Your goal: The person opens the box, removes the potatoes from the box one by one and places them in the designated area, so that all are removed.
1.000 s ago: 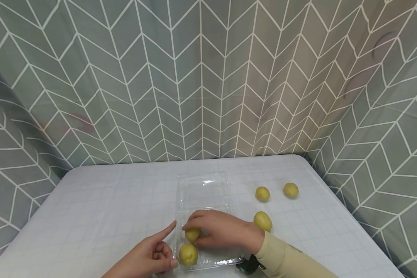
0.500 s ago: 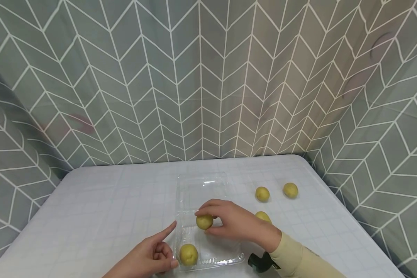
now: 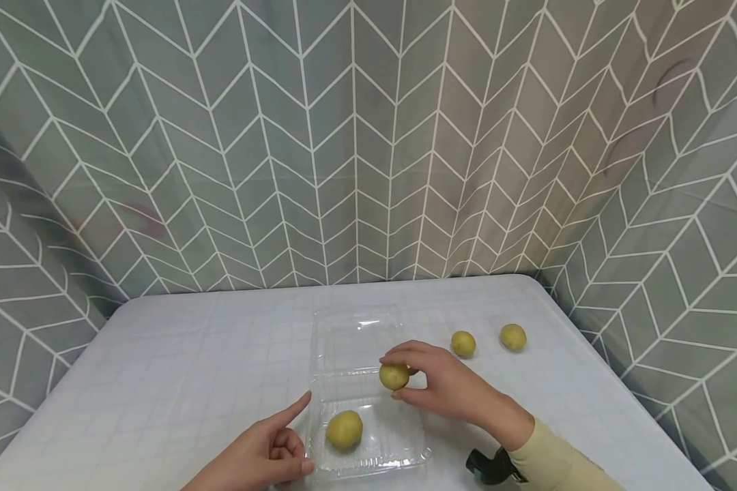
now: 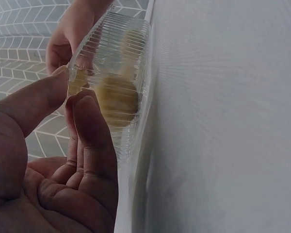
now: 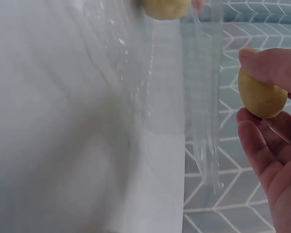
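Observation:
A clear plastic clamshell box [image 3: 395,443] lies with its lid [image 3: 356,334] folded back on the table. In its base, toward the left, is an egg-shaped yellow fruit [image 3: 344,430], blurred through the ridged wall in the left wrist view. My left hand [image 3: 269,450] touches the left rim with index finger and thumb, the other fingers curled in. Over the base's far right corner, my right hand [image 3: 439,382] pinches another yellow fruit [image 5: 263,94] between thumb and fingers. This fruit looks smooth and oval in the right wrist view.
Two more yellow fruits, one nearer [image 3: 463,344] and one farther right [image 3: 513,337], lie on the white-covered table [image 3: 178,368]. A black strap mount [image 3: 494,467] sits at my right wrist. A patterned grey curtain [image 3: 344,170] hangs behind the table.
My right hand has lifted a fruit out of the base's left side and carried it away and rightward. The other fruit has shifted slightly up and right. My left hand stays put.

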The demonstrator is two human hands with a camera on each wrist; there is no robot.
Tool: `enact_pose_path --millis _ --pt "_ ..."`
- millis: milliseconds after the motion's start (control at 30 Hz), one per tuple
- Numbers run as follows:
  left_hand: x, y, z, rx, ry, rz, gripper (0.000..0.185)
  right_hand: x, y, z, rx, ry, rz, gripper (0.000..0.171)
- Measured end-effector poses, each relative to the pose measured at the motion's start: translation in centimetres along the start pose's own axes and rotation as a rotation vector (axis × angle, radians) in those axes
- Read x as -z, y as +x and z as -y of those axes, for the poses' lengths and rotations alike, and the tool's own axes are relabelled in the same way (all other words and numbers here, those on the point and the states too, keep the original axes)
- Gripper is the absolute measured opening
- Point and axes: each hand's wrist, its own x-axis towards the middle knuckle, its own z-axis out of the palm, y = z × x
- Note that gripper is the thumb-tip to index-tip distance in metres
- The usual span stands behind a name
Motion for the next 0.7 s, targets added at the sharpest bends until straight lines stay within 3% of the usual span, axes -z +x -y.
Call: enact_pose_path --millis 167,400,700 --pt "0.0 0.0 -0.2 -0.011 0.007 0.002 0.089 1.3 -1.0 -0.4 -0.078 0.01 -0.035 0.046" --pt "0.0 0.0 -0.2 0.011 -0.012 0.0 0.089 2.9 -2.8 -1.7 -0.055 -0.005 -0.1 0.047" --pt "-0.1 0.0 -0.2 0.017 -0.006 -0.009 0.089 4.1 -5.0 -3.2 -0.11 -0.042 -0.135 0.051"
